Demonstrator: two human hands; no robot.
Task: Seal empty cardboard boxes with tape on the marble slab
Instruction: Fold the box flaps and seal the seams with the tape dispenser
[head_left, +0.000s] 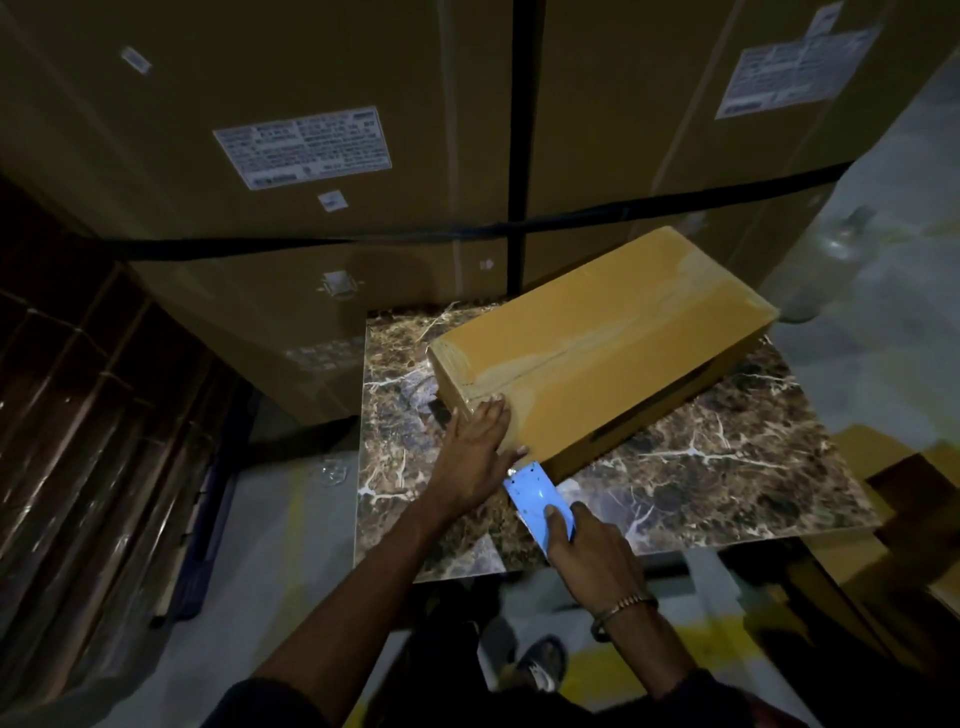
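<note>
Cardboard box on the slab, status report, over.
Left hand flat on cardboard box near end. Right hand grips blue tape dispenser at box corner. Top seam taped. Nothing blocking.

L hand lay flat w/ fingers straight, palm down, pressed on the near end of the cardboard box, forearm reaching up from lower left. R hand gripped the blue tape dispenser, fingers curled round it, thumb on top, just beside L hand. Bangle on R wrist. Both sleeves dark.
</note>
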